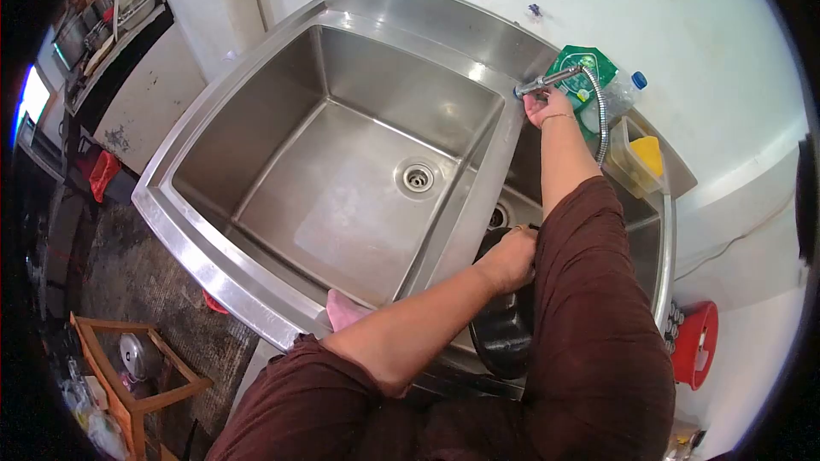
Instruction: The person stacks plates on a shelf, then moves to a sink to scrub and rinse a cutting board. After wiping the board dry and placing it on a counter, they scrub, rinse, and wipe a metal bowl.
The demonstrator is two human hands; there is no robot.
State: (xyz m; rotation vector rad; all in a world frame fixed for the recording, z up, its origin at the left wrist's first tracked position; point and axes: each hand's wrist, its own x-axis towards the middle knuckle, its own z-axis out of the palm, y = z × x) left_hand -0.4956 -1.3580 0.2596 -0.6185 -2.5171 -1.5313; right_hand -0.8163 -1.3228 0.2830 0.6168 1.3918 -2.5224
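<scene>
My left hand (510,260) is closed on the rim of a black pan (502,333), which sits tilted in the right basin (523,172). Up at the back of that basin, my right hand (547,107) has its fingers around the metal faucet sprayer (551,80), just under its head. A coiled metal hose (603,119) hangs from the sprayer. The left basin (342,179) has a drain (418,177) near its right side.
Behind the faucet lean a green pouch (598,64) and a clear bottle (628,96). A plastic container (634,154) holds a yellow sponge (647,154). A red basin (696,346) is at the right, a wooden frame (128,401) at the lower left.
</scene>
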